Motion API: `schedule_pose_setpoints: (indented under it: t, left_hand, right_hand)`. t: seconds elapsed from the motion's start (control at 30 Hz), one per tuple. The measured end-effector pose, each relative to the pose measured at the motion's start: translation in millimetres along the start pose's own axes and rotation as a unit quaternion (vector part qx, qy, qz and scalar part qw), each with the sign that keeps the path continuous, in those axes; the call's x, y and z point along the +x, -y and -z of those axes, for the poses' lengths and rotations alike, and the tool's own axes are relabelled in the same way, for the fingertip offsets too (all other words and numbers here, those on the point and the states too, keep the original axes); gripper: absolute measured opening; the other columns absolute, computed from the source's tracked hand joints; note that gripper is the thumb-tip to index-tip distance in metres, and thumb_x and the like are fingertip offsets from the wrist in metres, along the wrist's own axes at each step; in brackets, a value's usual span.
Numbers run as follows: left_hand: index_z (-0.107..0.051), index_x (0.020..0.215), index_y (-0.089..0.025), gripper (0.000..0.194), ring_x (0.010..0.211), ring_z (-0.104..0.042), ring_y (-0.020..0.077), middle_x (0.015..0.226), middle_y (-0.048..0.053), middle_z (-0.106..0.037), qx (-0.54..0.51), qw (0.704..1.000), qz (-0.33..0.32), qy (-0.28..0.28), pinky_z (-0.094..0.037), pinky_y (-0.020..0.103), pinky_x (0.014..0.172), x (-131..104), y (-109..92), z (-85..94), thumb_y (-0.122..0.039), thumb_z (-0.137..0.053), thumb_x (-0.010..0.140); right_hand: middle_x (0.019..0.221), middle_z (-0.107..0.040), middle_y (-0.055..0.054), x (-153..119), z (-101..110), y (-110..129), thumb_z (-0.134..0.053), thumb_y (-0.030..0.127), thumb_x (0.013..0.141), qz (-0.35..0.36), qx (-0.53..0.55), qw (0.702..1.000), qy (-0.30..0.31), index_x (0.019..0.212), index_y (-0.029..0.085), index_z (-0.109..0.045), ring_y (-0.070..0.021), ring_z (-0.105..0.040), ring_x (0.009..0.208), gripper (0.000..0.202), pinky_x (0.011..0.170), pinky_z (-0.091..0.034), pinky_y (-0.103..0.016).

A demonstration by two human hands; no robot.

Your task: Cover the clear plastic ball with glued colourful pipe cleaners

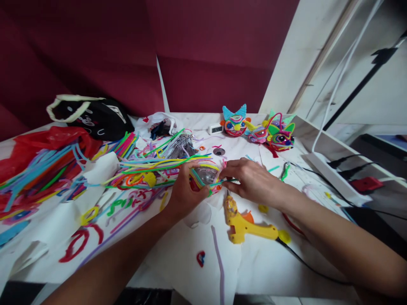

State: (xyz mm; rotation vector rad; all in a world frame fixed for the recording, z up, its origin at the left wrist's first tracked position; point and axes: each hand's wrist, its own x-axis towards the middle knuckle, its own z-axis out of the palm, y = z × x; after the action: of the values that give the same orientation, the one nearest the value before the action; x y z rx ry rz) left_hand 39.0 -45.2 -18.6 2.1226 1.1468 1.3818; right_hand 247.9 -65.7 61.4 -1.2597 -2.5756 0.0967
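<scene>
My left hand [186, 192] grips the near left side of a clear plastic ball [207, 173] with coloured pipe cleaners laid around it. On the ball's right side, my right hand [246, 178] has its fingers pinched on a thin green pipe cleaner [233, 181]; the exact contact is partly hidden. A yellow glue gun [251, 228] lies just below my right hand, its nozzle pointing toward the ball. Long loose pipe cleaners [152, 165] lie in a bundle left of the ball. A small red and blue coiled piece [200, 258] and a purple pipe cleaner [218, 264] lie nearer to me.
Finished-looking pipe-cleaner heads [234, 123] stand at the back right beside a small white digital display [215, 129]. A red bag [57, 142] of pipe cleaners and a black pouch [92, 118] are at left. A white power strip [338, 180] and the glue gun's cord [311, 264] lie at right.
</scene>
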Motion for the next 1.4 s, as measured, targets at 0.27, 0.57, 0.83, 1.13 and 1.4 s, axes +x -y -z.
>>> schedule_pose_setpoints:
  t: [0.27, 0.57, 0.83, 1.13, 1.4]
  left_hand:
    - [-0.045, 0.116, -0.022, 0.051, 0.114, -0.059, 0.0257, 0.120, 0.009, -0.058, 0.010, 1.000, 0.004, -0.004, -0.049, 0.045, 0.100, -0.6, -0.3, 0.1, -0.019, -0.065, 0.070]
    - [-0.045, 0.117, -0.021, 0.051, 0.116, -0.058, 0.0258, 0.121, 0.010, -0.058, 0.020, 0.999, -0.029, -0.008, -0.049, 0.045, 0.101, -1.2, 2.6, 0.0, -0.017, -0.065, 0.070]
    - [-0.043, 0.119, -0.021, 0.052, 0.120, -0.057, 0.0272, 0.126, 0.011, -0.057, 0.027, 0.999, -0.028, -0.006, -0.048, 0.046, 0.104, -2.6, 2.5, 0.5, -0.018, -0.065, 0.071]
    - [-0.043, 0.119, -0.021, 0.052, 0.120, -0.057, 0.0272, 0.124, 0.011, -0.057, 0.027, 0.999, -0.031, 0.005, -0.048, 0.046, 0.104, -2.7, 3.4, 2.2, -0.020, -0.066, 0.072]
    - [-0.043, 0.118, -0.023, 0.056, 0.119, -0.058, 0.0269, 0.125, 0.010, -0.057, 0.030, 0.999, -0.018, -0.003, -0.048, 0.046, 0.103, -2.5, 3.4, 0.8, -0.016, -0.067, 0.069]
  right_hand:
    - [0.088, -0.069, -0.007, -3.1, -1.2, 5.3, -0.058, 0.019, 0.095, 0.043, -0.106, 0.993, -0.009, 0.096, 0.016, -0.074, -0.0200, -0.060, 0.082, 0.016, 0.076, -0.033, -0.034]
    - [0.075, -0.061, -0.003, -21.7, -11.6, 4.7, -0.057, 0.018, 0.096, 0.092, -0.206, 0.970, -0.087, 0.081, 0.017, -0.064, -0.0192, -0.050, 0.071, 0.016, 0.071, -0.028, -0.035]
    - [0.072, -0.061, -0.004, -17.5, -16.4, 3.9, -0.051, 0.014, 0.097, 0.070, -0.182, 0.975, -0.101, 0.082, 0.014, -0.065, -0.0190, -0.050, 0.065, 0.020, 0.068, -0.031, -0.034]
    - [0.081, -0.065, -0.006, -1.3, -12.7, -3.1, -0.053, 0.018, 0.096, 0.047, 0.022, 0.993, -0.102, 0.095, 0.013, -0.069, -0.0172, -0.059, 0.076, 0.016, 0.071, -0.040, -0.027]
    - [0.086, -0.066, -0.007, 12.2, -4.4, -4.5, -0.055, 0.015, 0.094, 0.043, 0.023, 0.998, -0.040, 0.090, 0.013, -0.067, -0.0174, -0.059, 0.078, 0.013, 0.073, -0.040, -0.027]
